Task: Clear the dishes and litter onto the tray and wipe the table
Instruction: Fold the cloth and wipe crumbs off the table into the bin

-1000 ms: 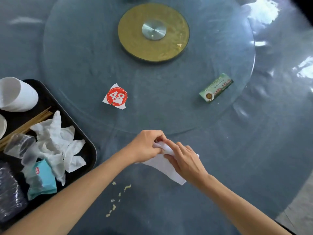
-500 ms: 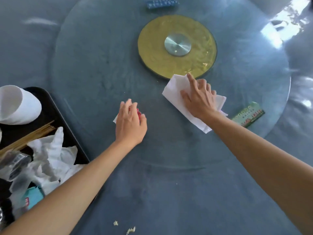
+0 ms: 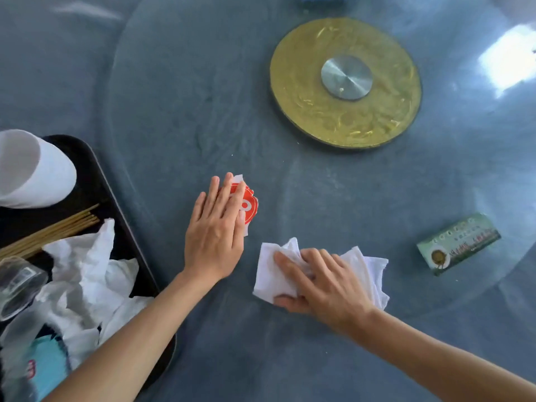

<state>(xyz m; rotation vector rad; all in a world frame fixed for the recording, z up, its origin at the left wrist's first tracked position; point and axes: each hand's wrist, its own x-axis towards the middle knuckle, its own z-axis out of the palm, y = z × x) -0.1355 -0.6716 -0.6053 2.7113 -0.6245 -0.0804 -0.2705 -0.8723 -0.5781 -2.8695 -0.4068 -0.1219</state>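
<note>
Since the frame half a second earlier, the right hand (image 3: 324, 282) had drawn the white cloth (image 3: 356, 265) back from the edge of the gold disc (image 3: 345, 82) toward the person; the cloth lay just right of the left hand (image 3: 216, 236), not touching it. The left hand stayed flat over the red-and-white paper scrap (image 3: 249, 204), fingers straight and together, pressing it to the glass; the scrap showed only past the fingertips and to their right.

Right hand: fingers spread and lightly bent, palm pressing the cloth down, thumb along its near edge. Cloth was soft, crumpled, folded in layers; its long axis ran left to right under the palm, loose layered corners fanning out to the hand's right.

Green rectangular box (image 3: 458, 243) lay well right of the right hand, long axis tilted up to the right. Glass turntable (image 3: 174, 111) was round and glossy over a blue-grey table.

Black tray (image 3: 116, 198), left of the left forearm, held a white bowl (image 3: 32, 169) on its side, bamboo chopsticks (image 3: 49, 232), crumpled tissues (image 3: 90, 271) and a clear plastic cup (image 3: 17, 285).
</note>
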